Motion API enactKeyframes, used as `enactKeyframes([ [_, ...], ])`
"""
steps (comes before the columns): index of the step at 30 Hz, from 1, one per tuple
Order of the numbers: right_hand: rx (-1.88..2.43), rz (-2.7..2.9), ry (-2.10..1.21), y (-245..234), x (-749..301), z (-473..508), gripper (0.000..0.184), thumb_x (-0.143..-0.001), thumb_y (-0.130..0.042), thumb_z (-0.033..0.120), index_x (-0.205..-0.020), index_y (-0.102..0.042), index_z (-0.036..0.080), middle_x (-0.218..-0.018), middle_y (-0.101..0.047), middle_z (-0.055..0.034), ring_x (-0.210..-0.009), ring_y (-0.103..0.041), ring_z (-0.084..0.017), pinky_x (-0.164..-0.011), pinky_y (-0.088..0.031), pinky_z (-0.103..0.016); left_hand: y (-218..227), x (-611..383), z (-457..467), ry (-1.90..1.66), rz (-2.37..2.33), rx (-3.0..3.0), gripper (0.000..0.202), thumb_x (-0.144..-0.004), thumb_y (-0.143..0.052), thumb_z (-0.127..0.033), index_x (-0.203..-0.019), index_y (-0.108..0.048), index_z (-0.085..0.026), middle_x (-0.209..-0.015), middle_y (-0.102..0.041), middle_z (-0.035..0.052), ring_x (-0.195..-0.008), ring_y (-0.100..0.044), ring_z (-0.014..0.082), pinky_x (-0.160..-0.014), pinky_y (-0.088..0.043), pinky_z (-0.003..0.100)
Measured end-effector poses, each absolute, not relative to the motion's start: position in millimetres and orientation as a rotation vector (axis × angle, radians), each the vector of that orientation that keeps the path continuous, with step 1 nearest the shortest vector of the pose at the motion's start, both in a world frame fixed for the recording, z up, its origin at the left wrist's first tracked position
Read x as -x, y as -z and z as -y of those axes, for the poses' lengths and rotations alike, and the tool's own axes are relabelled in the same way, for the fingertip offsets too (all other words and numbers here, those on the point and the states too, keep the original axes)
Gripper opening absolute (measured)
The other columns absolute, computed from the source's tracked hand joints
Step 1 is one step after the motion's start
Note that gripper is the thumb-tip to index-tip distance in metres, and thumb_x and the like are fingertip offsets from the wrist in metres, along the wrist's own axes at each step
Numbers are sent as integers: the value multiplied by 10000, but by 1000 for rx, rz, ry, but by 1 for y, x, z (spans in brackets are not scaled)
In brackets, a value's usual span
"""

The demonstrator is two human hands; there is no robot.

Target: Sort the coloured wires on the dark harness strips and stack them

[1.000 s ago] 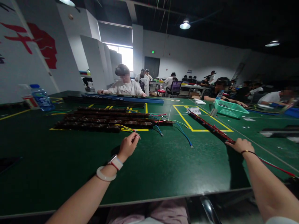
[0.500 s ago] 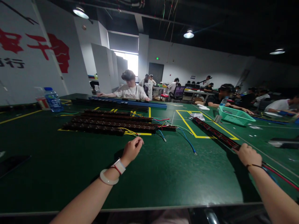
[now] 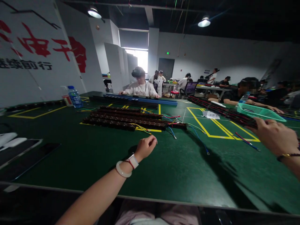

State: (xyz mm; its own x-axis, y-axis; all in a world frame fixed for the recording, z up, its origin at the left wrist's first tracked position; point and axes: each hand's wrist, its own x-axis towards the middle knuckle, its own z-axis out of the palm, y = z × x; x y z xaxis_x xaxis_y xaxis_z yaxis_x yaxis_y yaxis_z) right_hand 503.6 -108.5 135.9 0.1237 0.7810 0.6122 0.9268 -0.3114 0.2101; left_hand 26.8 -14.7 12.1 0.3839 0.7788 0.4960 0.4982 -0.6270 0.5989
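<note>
My right hand (image 3: 276,136) grips the near end of a long dark wiring strip (image 3: 220,111) with red wires along it. The strip is raised over the table, pointing away to the far left, and casts a shadow. My left hand (image 3: 146,147) rests low over the table, its fingers curled together with nothing visible in them. Just beyond its fingertips lie yellow wire ends (image 3: 142,128). They come from a row of similar dark strips (image 3: 122,120) lying side by side. Blue leads with ring terminals (image 3: 199,139) trail from the row's right end.
A green basket (image 3: 260,112) stands at the right, near a white packet (image 3: 211,115). A red and blue lead (image 3: 247,142) lies nearby. Blue trays (image 3: 142,101) stand before a person opposite. A bottle (image 3: 75,97) and dark flat devices (image 3: 35,162) are at the left.
My right hand has lifted the wiring strip off the table and swung it up. My left hand keeps its place by the yellow wires. The view has turned left.
</note>
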Motion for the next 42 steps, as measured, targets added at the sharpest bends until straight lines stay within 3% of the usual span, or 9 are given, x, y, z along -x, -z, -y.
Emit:
enactKeyframes([
  [2, 2111, 1783, 1087, -143, -466, 98, 546, -939, -177, 520, -1208, -521, 193, -886, -579, -228, -735, -575, -358, -514, -333, -378, -12, -29, 18, -1088, -1067, -2404, 240, -894, -399, -312, -788, -581, -197, -704, -641, 9, -642, -589, 133, -634, -378, 239],
  [6, 1961, 1955, 867, -141, -373, 64, 445, -924, -377, 513, -1181, -551, 195, -921, -632, -154, -704, -594, -270, -499, -337, -302, -12, -27, 25, -1160, -972, -2554, 242, -892, -383, -269, -755, -566, -192, -665, -630, 20, -638, -586, 140, -668, -397, 267],
  [10, 1739, 2160, 572, -119, -270, 31, 438, -901, -428, 540, -1213, -532, 251, -1030, -632, -99, -850, -610, -242, -606, -404, -283, -10, -24, 37, -1475, -554, -2787, 175, -854, -399, -239, -929, -547, -185, -795, -637, 46, -755, -590, 161, -730, -433, 308],
  [14, 1607, 2353, 308, -91, -173, 7, 449, -906, -418, 537, -1247, -494, 255, -1071, -616, -99, -938, -602, -225, -699, -432, -277, -7, -26, 49, -1751, -94, -2870, 273, -826, -447, -299, -1070, -486, -183, -877, -587, 59, -865, -557, 180, -795, -453, 349],
  [22, 1487, 2499, 52, -55, -51, -20, 463, -892, -438, 544, -1203, -511, 209, -982, -627, -124, -894, -620, -245, -727, -468, -328, -13, -24, 51, -2171, -319, -2636, 271, -867, -385, -342, -1040, -520, -183, -894, -536, 52, -865, -534, 168, -813, -430, 347],
  [30, 1222, 2619, -212, -37, -35, -16, 375, -910, -498, 373, -1260, -496, 237, -1099, -620, -97, -990, -570, -214, -886, -435, -347, -10, -29, 59, -2278, -293, -2604, 270, -845, -399, -393, -971, -560, -215, -861, -563, 34, -839, -551, 167, -810, -436, 353],
  [34, 1078, 2657, -259, -51, -63, -13, 349, -928, -475, 291, -1244, -523, 149, -1175, -600, -108, -1074, -552, -197, -927, -408, -306, -5, -28, 61, -2132, -195, -2717, 248, -837, -425, -413, -913, -597, -251, -785, -584, 13, -807, -558, 154, -845, -418, 343],
  [39, 1219, 2586, -266, -82, -145, -5, 328, -931, -441, 266, -1213, -571, 159, -1172, -623, -101, -1081, -567, -206, -907, -412, -282, -10, -29, 62, -1186, -78, -3008, 240, -824, -414, -353, -851, -622, -237, -759, -629, 59, -725, -562, 177, -737, -431, 349],
  [42, 1422, 2560, -291, -83, -193, -2, 349, -906, -486, 342, -1177, -602, 154, -1151, -635, -110, -1044, -585, -222, -874, -428, -286, -12, -35, 63, -918, -101, -2932, 282, -852, -349, -308, -784, -602, -203, -642, -591, 68, -607, -519, 176, -614, -405, 340],
])
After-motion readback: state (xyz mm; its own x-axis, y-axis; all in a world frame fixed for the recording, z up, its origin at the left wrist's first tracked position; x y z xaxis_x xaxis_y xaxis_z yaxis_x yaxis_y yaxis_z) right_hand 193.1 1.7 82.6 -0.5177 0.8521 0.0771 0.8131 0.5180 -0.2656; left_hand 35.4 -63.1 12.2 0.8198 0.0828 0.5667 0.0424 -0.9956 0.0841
